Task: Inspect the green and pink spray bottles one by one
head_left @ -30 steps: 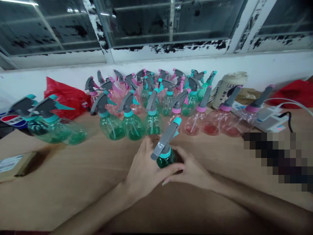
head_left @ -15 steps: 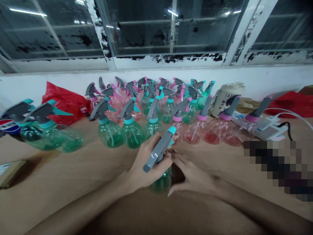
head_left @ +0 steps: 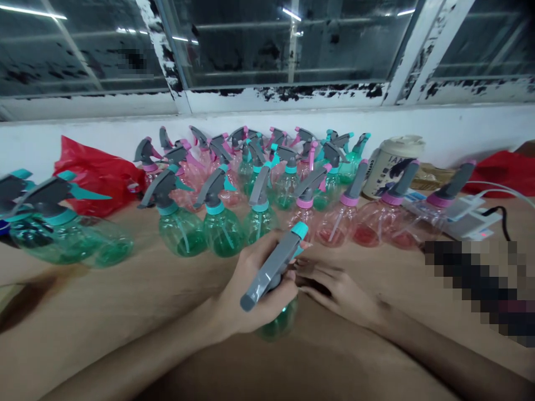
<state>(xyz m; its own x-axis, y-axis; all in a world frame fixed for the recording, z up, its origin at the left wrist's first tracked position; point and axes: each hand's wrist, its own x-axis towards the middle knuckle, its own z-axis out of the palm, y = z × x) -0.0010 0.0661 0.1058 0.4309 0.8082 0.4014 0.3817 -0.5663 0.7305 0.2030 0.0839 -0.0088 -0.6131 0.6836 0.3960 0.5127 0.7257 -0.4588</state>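
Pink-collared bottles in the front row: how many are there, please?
4: the first bottle beyond the held green bottle; second bottle, third bottle and fourth bottle follow rightward. Hidden ones seem unlikely.

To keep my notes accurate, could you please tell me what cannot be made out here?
All in the head view:
Collar of the held green bottle: hidden by the left hand.
Whether the right hand touches it: unclear where both hands overlap.
Brown box: mostly cut off by the left edge.
Dark thing at right: pixelated.
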